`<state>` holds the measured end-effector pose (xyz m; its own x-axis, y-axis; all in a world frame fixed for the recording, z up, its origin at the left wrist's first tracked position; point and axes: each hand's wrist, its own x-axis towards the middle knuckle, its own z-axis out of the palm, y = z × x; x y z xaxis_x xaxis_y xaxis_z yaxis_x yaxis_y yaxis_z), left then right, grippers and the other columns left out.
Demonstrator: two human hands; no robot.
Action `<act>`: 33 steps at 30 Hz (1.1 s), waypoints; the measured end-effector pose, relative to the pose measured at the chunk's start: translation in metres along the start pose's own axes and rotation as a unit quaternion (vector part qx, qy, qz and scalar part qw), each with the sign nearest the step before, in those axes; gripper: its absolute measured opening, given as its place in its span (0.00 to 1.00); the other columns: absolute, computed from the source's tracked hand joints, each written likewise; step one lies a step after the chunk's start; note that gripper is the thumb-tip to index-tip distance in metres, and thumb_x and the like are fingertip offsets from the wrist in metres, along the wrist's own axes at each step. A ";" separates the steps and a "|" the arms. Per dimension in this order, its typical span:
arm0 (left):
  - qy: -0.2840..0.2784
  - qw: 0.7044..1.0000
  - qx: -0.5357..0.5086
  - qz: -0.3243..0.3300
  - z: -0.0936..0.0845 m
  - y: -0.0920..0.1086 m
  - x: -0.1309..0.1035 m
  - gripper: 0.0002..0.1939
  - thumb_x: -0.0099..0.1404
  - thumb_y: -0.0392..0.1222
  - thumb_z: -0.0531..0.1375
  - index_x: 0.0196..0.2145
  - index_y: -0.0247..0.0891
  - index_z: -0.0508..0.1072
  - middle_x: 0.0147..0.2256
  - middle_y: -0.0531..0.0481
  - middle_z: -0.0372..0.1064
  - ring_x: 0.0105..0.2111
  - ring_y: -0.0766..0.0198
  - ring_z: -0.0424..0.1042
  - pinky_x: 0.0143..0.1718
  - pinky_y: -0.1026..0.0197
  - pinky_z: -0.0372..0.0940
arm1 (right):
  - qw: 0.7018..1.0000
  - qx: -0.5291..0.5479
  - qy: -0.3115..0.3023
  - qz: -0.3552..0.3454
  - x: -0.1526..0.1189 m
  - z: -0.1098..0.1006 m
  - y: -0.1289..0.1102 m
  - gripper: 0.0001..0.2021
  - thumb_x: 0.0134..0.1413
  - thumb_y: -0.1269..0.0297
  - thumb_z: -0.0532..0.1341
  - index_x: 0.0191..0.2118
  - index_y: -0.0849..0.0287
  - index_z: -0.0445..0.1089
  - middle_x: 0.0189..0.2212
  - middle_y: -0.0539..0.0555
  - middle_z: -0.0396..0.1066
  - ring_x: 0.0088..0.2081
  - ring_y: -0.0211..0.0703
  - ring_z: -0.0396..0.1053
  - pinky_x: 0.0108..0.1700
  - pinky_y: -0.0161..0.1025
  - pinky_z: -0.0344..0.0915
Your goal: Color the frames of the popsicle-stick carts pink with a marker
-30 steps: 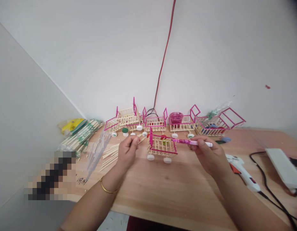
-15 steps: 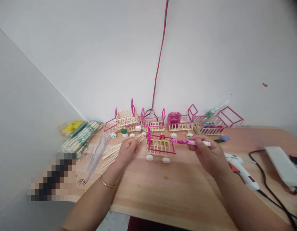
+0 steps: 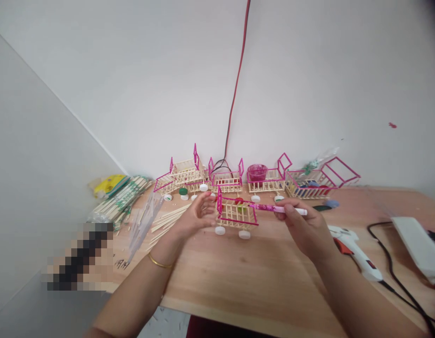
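A small stick-built cart (image 3: 237, 216) with pink-coloured rails and white bottle-cap wheels stands on the wooden table (image 3: 245, 277). My right hand (image 3: 301, 220) grips a pink marker (image 3: 277, 209), its tip at or very near the cart's far right rail. Beside the cart's left end, my left hand (image 3: 199, 213) is open, fingers spread and curved toward the pink handle frame. Whether its fingertips touch the cart, I cannot tell. Red and green caps show behind and through the cart's bars.
Several similar carts (image 3: 227, 180) line the wall, one bearing a pink-stained cup (image 3: 256, 173). Loose sticks (image 3: 170, 218) and bagged sticks (image 3: 124, 199) lie left. On the right are a glue gun (image 3: 356, 253), its black cable (image 3: 386, 249) and a white box (image 3: 416, 246).
My left hand has opened from a closed shape and moved slightly right toward the cart's handle end. My right hand and the marker have barely moved.
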<state>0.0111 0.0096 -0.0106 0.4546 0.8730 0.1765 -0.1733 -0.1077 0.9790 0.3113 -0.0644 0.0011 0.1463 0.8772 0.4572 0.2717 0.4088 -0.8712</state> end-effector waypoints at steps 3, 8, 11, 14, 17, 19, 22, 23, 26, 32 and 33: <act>-0.034 0.998 0.052 -0.025 0.006 -0.007 -0.001 0.56 0.39 0.33 0.75 0.63 0.44 0.56 0.63 0.39 0.55 0.62 0.47 0.56 0.61 0.48 0.55 | 1.000 -0.003 -0.013 0.019 -0.001 0.002 -0.007 0.12 0.59 0.53 0.60 0.38 0.55 0.72 0.27 0.50 0.71 0.30 0.40 0.68 0.34 0.37 0.65; -0.066 0.992 0.087 -0.058 0.014 -0.010 -0.003 0.54 0.47 0.36 0.73 0.66 0.45 0.52 0.63 0.38 0.56 0.61 0.45 0.59 0.59 0.46 0.60 | 0.999 -0.028 -0.038 -0.001 -0.001 0.004 -0.017 0.09 0.58 0.56 0.62 0.38 0.55 0.74 0.28 0.50 0.72 0.31 0.39 0.70 0.35 0.36 0.66; -0.051 0.989 0.117 -0.075 0.013 -0.010 -0.002 0.53 0.47 0.36 0.72 0.66 0.43 0.53 0.61 0.38 0.59 0.59 0.45 0.62 0.56 0.47 0.64 | 0.998 -0.032 -0.043 -0.014 -0.001 0.004 -0.020 0.08 0.58 0.57 0.61 0.38 0.54 0.74 0.27 0.50 0.72 0.32 0.39 0.71 0.36 0.35 0.67; -0.056 0.987 0.133 -0.073 0.012 -0.011 -0.001 0.53 0.47 0.34 0.72 0.66 0.42 0.52 0.60 0.37 0.60 0.59 0.46 0.63 0.58 0.46 0.62 | 0.998 -0.042 -0.046 -0.016 -0.002 0.004 -0.022 0.08 0.58 0.58 0.61 0.38 0.54 0.74 0.27 0.50 0.73 0.31 0.39 0.71 0.35 0.35 0.67; -0.068 0.985 0.151 -0.053 0.016 -0.012 -0.003 0.55 0.46 0.33 0.72 0.67 0.43 0.49 0.62 0.38 0.59 0.61 0.47 0.61 0.61 0.46 0.57 | 0.997 -0.052 -0.045 -0.023 -0.002 0.005 -0.024 0.07 0.58 0.59 0.61 0.38 0.54 0.74 0.26 0.50 0.73 0.30 0.39 0.72 0.34 0.34 0.67; -0.087 0.985 0.142 -0.043 0.020 -0.012 -0.004 0.53 0.49 0.32 0.70 0.67 0.45 0.49 0.63 0.40 0.58 0.62 0.48 0.60 0.62 0.47 0.57 | 0.997 -0.058 -0.045 -0.035 -0.003 0.005 -0.026 0.07 0.58 0.59 0.61 0.37 0.55 0.74 0.26 0.50 0.73 0.30 0.39 0.72 0.34 0.34 0.68; -0.126 0.985 0.111 -0.029 0.027 -0.009 -0.005 0.48 0.52 0.30 0.67 0.66 0.45 0.51 0.64 0.41 0.56 0.64 0.49 0.57 0.62 0.49 0.58 | 0.994 -0.076 -0.045 -0.058 -0.003 0.005 -0.027 0.07 0.59 0.60 0.60 0.37 0.55 0.74 0.26 0.50 0.73 0.30 0.40 0.73 0.34 0.35 0.69; -0.138 0.984 0.108 -0.024 0.028 -0.007 -0.006 0.48 0.53 0.29 0.67 0.66 0.45 0.51 0.65 0.41 0.55 0.64 0.49 0.56 0.63 0.49 0.57 | 0.993 -0.084 -0.045 -0.067 -0.003 0.005 -0.028 0.07 0.59 0.60 0.60 0.37 0.55 0.73 0.27 0.50 0.74 0.31 0.40 0.73 0.35 0.34 0.69; -0.167 0.977 0.128 -0.027 0.028 -0.002 -0.007 0.48 0.55 0.30 0.66 0.67 0.45 0.48 0.65 0.40 0.54 0.64 0.49 0.57 0.62 0.49 0.57 | 0.987 -0.112 -0.055 -0.104 -0.003 0.007 -0.030 0.06 0.59 0.62 0.60 0.38 0.55 0.73 0.31 0.51 0.75 0.32 0.40 0.73 0.36 0.34 0.69; -0.213 0.967 0.127 -0.059 0.020 -0.005 -0.008 0.43 0.59 0.35 0.66 0.67 0.44 0.50 0.61 0.39 0.61 0.60 0.49 0.63 0.59 0.47 0.60 | 0.970 -0.149 -0.106 -0.162 -0.004 0.010 -0.034 0.06 0.60 0.65 0.59 0.40 0.56 0.72 0.32 0.52 0.75 0.32 0.40 0.72 0.35 0.35 0.67; -0.217 0.966 0.125 -0.062 0.020 -0.006 -0.008 0.42 0.59 0.35 0.66 0.66 0.44 0.51 0.60 0.39 0.62 0.59 0.49 0.64 0.60 0.46 0.59 | 0.967 -0.153 -0.113 -0.168 -0.005 0.010 -0.035 0.06 0.60 0.65 0.59 0.41 0.56 0.72 0.32 0.52 0.75 0.33 0.40 0.72 0.35 0.35 0.66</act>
<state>0.0259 -0.0063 -0.0158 0.7912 0.6109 0.0286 0.0987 -0.1737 0.9798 0.2913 -0.0802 0.0278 -0.2020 0.7550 0.6239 0.5409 0.6170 -0.5715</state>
